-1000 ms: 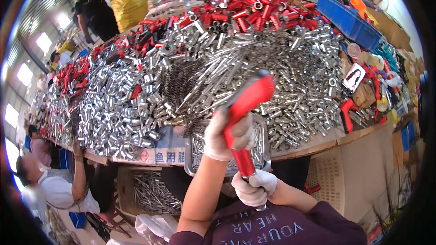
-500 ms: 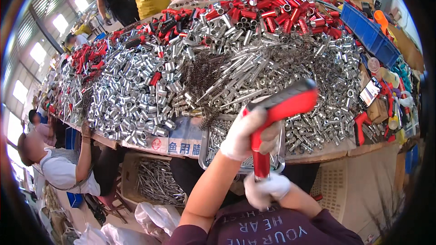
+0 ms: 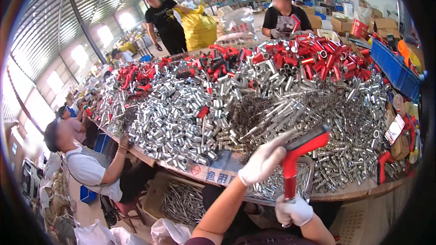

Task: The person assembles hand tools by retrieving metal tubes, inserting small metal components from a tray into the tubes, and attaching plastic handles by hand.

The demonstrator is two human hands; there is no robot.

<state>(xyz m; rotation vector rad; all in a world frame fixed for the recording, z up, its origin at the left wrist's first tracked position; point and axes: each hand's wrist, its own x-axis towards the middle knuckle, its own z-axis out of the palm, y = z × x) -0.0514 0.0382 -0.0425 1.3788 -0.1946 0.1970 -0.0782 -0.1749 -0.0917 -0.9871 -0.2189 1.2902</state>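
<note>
A pistol-shaped hand tool (image 3: 297, 153), red with a black grip strip, stands upright in front of me over the table's near edge. My right hand (image 3: 294, 210), in a white glove, is closed round the lower, metal end of its red tube. My left hand (image 3: 263, 161), also gloved in white, is beside the tool's bend with its fingers stretched out and slightly blurred. I cannot tell whether those fingers touch the handle. Behind the tool lies a metal tray (image 3: 272, 186) of small silver parts, partly hidden by my arms.
Silver sleeves (image 3: 181, 127), dark springs (image 3: 247, 115), metal rods (image 3: 286, 113) and red tubes (image 3: 318, 59) cover the table. A blue bin (image 3: 394, 70) and a phone (image 3: 395, 129) are at the right. Below is a crate of rods (image 3: 184, 202). Co-workers are at the left and far side.
My left hand has loosened from round the tool and its fingers have straightened. My right hand remains at the tube's lower end. The whole view has shifted, showing more of the far room.
</note>
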